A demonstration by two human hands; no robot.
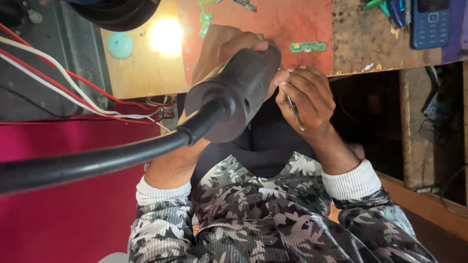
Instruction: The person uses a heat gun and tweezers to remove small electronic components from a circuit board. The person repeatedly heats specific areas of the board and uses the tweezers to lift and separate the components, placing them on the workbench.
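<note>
Your left hand [222, 48] is wrapped around the barrel of a dark grey hot-air tool [234, 92], fingers closed on its far end, and the tool sits dead centre, its round back end facing you and its thick black hose [97, 158] running off toward 8 o'clock. Right beside it, at 3 o'clock, your right hand [304, 95] is pinched shut on slim metal tweezers [295, 113], their tips pointing down toward your lap; what lies under the nozzle is hidden by the tool itself. At 12 o'clock the orange mat [273, 22] lies on the wooden bench [141, 68], and on it a small green circuit board [307, 46] sits just past your right knuckles. Up at 1 o'clock there's a blue keypad phone [431, 23] on the worn bench top. At 10 o'clock, a teal round cap [119, 45] rests near a bright glare, and red and white wires [73, 85] sweep in from 9 o'clock.
</note>
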